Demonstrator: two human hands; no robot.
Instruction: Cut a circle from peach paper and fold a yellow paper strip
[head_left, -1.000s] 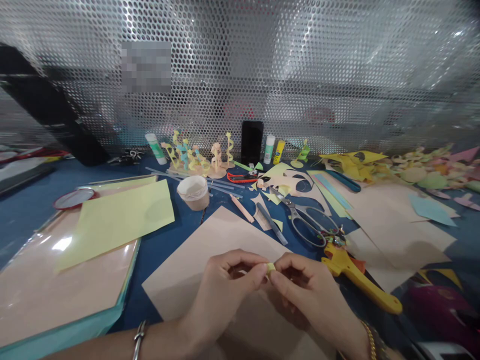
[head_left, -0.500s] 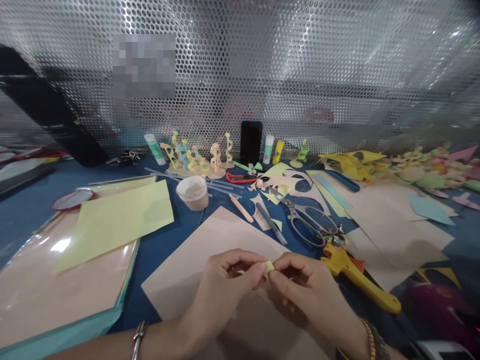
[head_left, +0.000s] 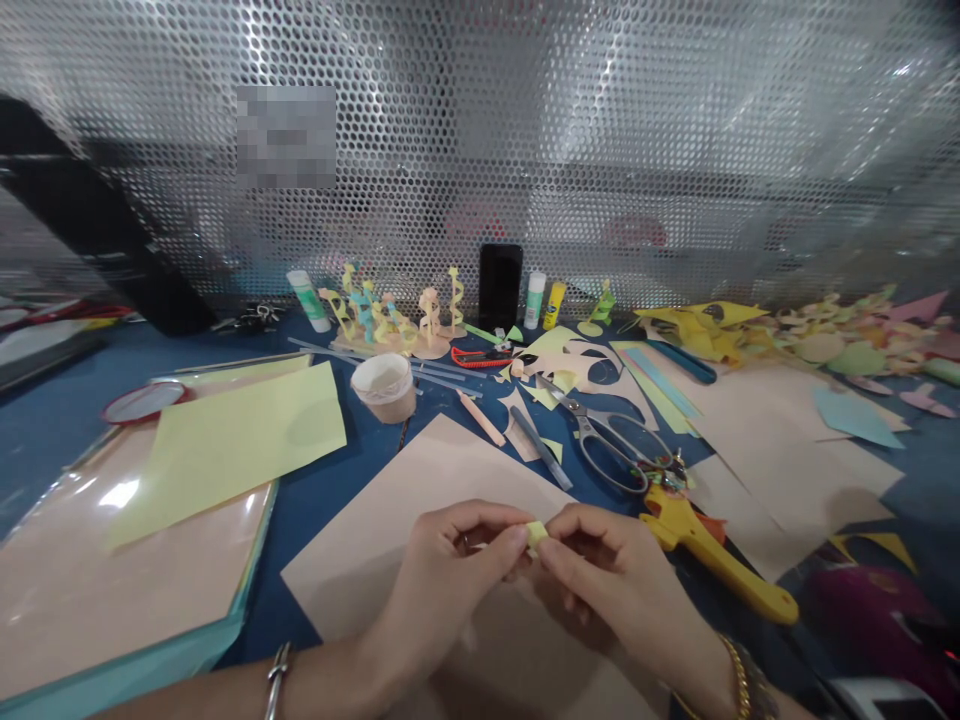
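Note:
Between my two hands is a small piece of yellow paper (head_left: 536,534), pinched at both sides. My left hand (head_left: 457,560) grips its left side with thumb and index finger. From the right, my right hand (head_left: 611,565) pinches the other side, its remaining fingers curled below. Both hands hover over a large pale pink paper sheet (head_left: 375,530) lying on the blue table. Most of the small piece is hidden by my fingertips, so its full shape cannot be made out.
Scissors (head_left: 611,430) and a yellow-handled tool (head_left: 727,565) lie right of my hands. A paper cup (head_left: 385,388), a marker pen (head_left: 541,448) and a red cutter (head_left: 480,357) lie ahead. Paper spirals on a base (head_left: 405,345), glue sticks (head_left: 534,300) and a phone (head_left: 500,287) stand behind. Yellow paper (head_left: 247,440) lies left.
The view has shifted very slightly. Both hands keep their pinch on the yellow paper piece, with hardly any movement of the fingers.

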